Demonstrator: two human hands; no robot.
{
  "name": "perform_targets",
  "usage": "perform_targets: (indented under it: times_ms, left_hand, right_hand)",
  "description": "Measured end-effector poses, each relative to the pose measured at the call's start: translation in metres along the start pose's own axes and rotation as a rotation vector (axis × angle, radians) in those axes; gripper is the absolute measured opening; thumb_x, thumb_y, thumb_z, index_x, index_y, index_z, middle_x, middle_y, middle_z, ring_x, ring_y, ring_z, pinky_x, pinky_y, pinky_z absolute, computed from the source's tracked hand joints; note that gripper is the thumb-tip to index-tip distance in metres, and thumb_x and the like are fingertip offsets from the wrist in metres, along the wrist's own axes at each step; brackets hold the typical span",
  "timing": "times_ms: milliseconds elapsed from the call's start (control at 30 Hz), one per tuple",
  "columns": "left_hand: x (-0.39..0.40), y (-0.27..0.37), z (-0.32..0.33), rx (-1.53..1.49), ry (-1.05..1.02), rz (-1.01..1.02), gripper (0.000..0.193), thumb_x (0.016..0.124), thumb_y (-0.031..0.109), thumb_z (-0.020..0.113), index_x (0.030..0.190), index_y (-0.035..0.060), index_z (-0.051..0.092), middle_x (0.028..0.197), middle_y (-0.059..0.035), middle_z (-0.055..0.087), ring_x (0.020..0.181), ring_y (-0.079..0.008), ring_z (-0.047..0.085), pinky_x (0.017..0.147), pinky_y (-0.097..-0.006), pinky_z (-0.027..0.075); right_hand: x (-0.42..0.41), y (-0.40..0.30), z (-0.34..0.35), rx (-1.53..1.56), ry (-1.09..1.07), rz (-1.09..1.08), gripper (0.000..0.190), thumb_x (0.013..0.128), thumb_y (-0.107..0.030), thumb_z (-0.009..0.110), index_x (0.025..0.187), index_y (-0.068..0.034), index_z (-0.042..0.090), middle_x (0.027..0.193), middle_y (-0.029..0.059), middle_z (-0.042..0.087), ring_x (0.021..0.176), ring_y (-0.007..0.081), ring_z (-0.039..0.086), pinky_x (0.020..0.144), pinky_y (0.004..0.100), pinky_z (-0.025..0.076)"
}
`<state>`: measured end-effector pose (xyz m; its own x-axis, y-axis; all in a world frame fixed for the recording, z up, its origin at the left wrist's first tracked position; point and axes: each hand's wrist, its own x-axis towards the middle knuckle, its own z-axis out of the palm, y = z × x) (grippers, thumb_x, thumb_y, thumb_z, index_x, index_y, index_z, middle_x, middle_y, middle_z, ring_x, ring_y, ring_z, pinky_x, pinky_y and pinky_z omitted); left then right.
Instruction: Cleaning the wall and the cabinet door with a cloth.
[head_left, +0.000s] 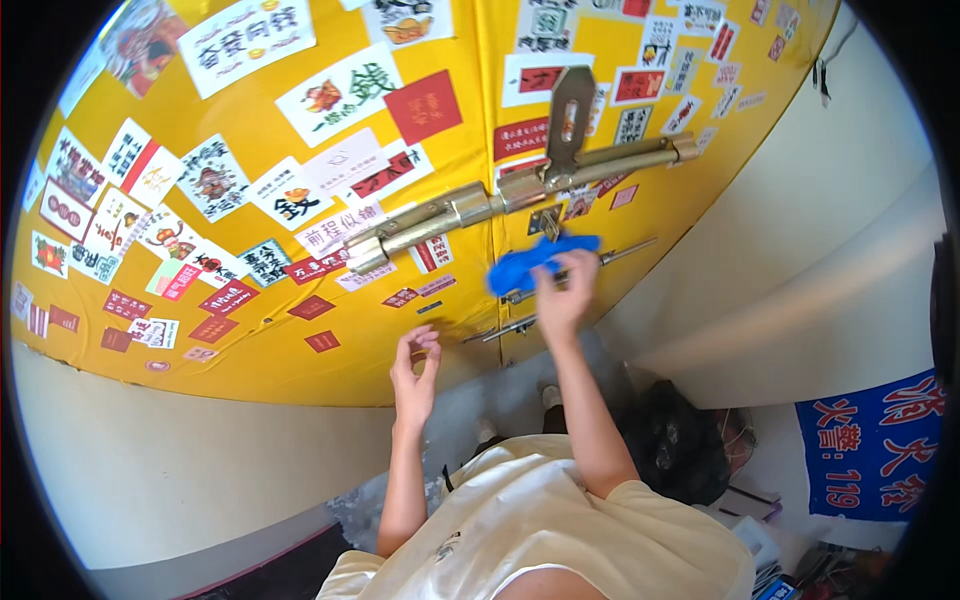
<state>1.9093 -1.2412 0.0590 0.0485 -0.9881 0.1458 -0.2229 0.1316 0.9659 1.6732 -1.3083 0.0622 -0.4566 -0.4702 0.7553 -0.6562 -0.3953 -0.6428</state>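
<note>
A blue cloth (517, 271) is bunched in my right hand (568, 296), against or just in front of yellow double doors (247, 367) near their centre seam. Just above the cloth is a small metal staple fitting (546, 220), and part of a thin lower bolt is hidden behind it. My left hand (415, 375) is empty, its fingers curled but apart, in front of the lower left door. Over both hands a large brass-coloured slide bolt (442, 214) spans the seam. Its slotted handle plate (568, 112) points upward.
Many stickers and cards with writing, such as a red card (424, 107), cover the doors. A pale wall (780, 247) stands on the right. Below it are a black plastic bag (667, 442), a blue banner (870, 450) with writing, and assorted items at lower right.
</note>
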Motion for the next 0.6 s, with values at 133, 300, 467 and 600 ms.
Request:
perform_targets:
  times_ms: [133, 300, 467, 600]
  left_hand:
    - [-0.004, 0.002, 0.001, 0.022, 0.010, -0.013, 0.027, 0.092, 0.011, 0.061, 0.118, 0.0019, 0.058, 0.107, -0.0094, 0.066, 0.096, -0.0161, 0.061, 0.085, -0.0312, 0.049]
    - [-0.010, -0.001, 0.010, 0.057, 0.026, -0.052, 0.025, 0.093, 0.012, 0.060, 0.116, 0.0018, 0.059, 0.104, -0.0092, 0.067, 0.093, -0.0152, 0.062, 0.083, -0.0309, 0.049]
    - [0.007, 0.015, 0.055, 0.043, -0.029, 0.035, 0.024, 0.093, 0.010, 0.060, 0.115, 0.0011, 0.059, 0.102, -0.0092, 0.067, 0.091, -0.0155, 0.063, 0.082, -0.0295, 0.049]
    - [0.022, 0.035, 0.093, 0.060, -0.081, 0.077, 0.022, 0.094, 0.009, 0.059, 0.113, 0.0004, 0.060, 0.100, -0.0092, 0.067, 0.091, -0.0151, 0.063, 0.080, -0.0282, 0.050]
  right_hand:
    - [0.078, 0.085, -0.037, 0.261, 0.395, 0.541, 0.024, 0.088, -0.006, 0.068, 0.107, -0.002, 0.054, 0.103, 0.0060, 0.057, 0.089, 0.0164, 0.055, 0.078, 0.0309, 0.046]
    - [0.081, 0.062, -0.022, 0.244, 0.426, 0.389, 0.022, 0.089, -0.006, 0.066, 0.107, -0.004, 0.053, 0.099, 0.0029, 0.053, 0.085, 0.0132, 0.050, 0.072, 0.0282, 0.041]
    - [0.050, 0.023, -0.008, 0.194, 0.175, 0.131, 0.035, 0.073, 0.003, 0.075, 0.102, -0.003, 0.055, 0.106, 0.0136, 0.048, 0.098, 0.0272, 0.052, 0.085, 0.0353, 0.042]
    - [0.094, 0.053, -0.037, 0.098, 0.170, 0.002, 0.034, 0.070, 0.006, 0.074, 0.097, -0.003, 0.056, 0.103, 0.0158, 0.050, 0.096, 0.0322, 0.053, 0.086, 0.0370, 0.043]
